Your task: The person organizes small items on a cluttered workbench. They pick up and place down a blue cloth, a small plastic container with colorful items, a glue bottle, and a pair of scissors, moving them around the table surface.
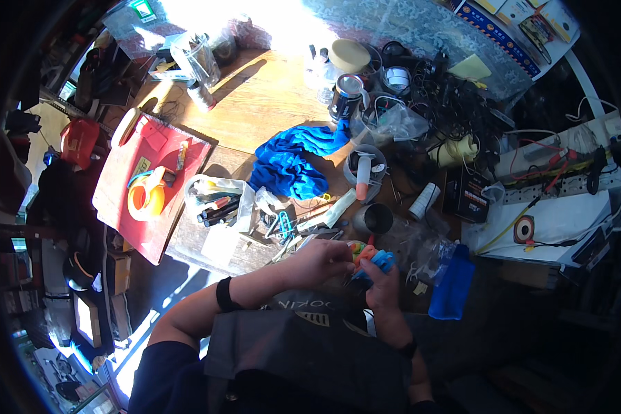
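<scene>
In the head view, the right hand (382, 286) has its fingers closed on a colourful bundle (367, 255), the thumb against its blue part. The left hand (316, 263) bends its fingers almost together at the bundle's left edge; whether they grip, I cannot tell. The bundle, orange, green and blue, is just nearer the person than the dark cup (374, 219).

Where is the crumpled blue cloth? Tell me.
In the head view, the crumpled blue cloth lies on the table left of centre, between the white tray and dark mug.
</scene>
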`<act>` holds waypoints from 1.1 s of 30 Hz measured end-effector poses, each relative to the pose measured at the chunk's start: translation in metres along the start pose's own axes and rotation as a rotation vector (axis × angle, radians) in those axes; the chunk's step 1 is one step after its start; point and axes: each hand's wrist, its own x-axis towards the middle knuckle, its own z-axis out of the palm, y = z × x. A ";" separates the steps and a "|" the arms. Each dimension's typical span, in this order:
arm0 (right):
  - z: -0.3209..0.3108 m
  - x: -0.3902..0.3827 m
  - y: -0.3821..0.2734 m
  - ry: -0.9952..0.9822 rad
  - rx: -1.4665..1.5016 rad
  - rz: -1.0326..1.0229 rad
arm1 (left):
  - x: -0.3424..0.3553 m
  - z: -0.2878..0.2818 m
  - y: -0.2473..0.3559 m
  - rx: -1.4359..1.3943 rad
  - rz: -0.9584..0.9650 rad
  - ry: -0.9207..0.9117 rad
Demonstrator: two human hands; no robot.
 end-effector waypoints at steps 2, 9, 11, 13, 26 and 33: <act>-0.005 -0.001 -0.002 0.041 0.047 -0.010 | 0.002 -0.012 -0.030 -0.003 -0.020 0.067; -0.009 -0.003 -0.006 0.096 0.087 -0.026 | -0.002 -0.037 -0.114 0.753 -0.250 0.283; -0.010 -0.002 -0.006 0.100 0.091 -0.016 | 0.000 -0.035 -0.123 0.767 -0.372 0.196; -0.011 -0.002 -0.007 0.098 0.088 -0.022 | 0.001 -0.034 -0.127 0.732 -0.383 0.216; -0.014 -0.001 -0.008 0.159 0.080 -0.033 | -0.002 -0.045 -0.145 0.659 -0.519 0.286; -0.018 0.001 -0.011 0.113 0.104 -0.123 | -0.030 -0.064 -0.101 0.509 -0.372 0.410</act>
